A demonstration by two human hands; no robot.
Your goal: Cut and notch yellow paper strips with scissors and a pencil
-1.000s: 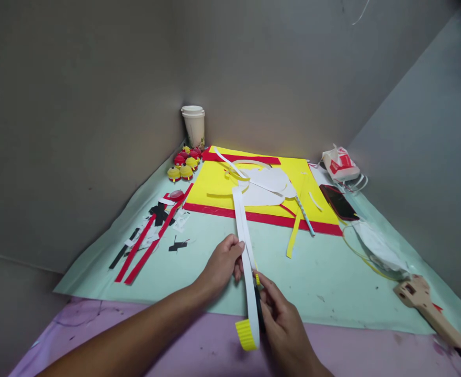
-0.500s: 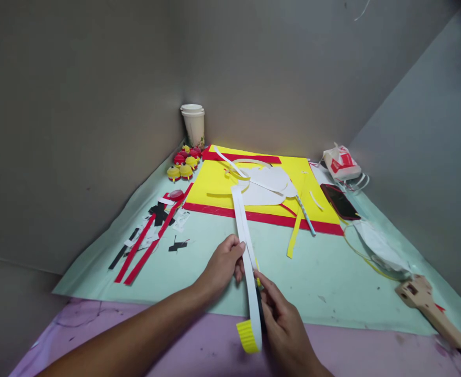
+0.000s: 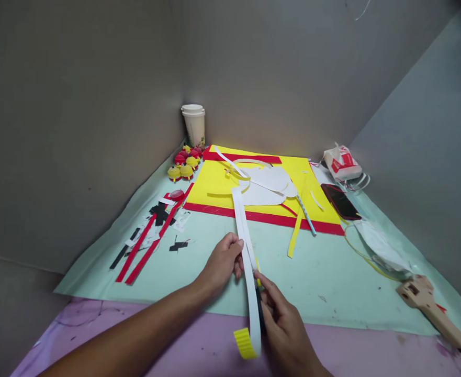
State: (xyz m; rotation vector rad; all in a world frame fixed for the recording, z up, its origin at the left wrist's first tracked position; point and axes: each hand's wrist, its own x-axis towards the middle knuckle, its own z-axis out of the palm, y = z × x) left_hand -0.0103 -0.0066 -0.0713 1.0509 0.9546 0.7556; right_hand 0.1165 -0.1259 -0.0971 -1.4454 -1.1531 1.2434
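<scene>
My left hand (image 3: 223,263) pinches the left edge of a long white paper strip (image 3: 250,293) between thumb and fingers. The strip runs from the yellow sheet down toward me, with a line along its upper part. At its lower end a ridged yellow piece (image 3: 244,343) curls to the left. My right hand (image 3: 283,309) is closed beside the strip, thumb and fingers around a slim black thing (image 3: 260,310), mostly hidden, with a bit of yellow above it. Its fingertips touch the strip's right edge.
A yellow sheet with red borders (image 3: 210,183) bears white paper and loose strips. Red strips (image 3: 143,262) and scraps lie left, near small red and yellow balls (image 3: 174,173) and a cup (image 3: 194,127). A phone (image 3: 340,201), mask (image 3: 381,247) and glue gun (image 3: 434,311) lie right.
The ridged yellow end of the strip has swung slightly left and down. Both hands keep nearly the same place and grip.
</scene>
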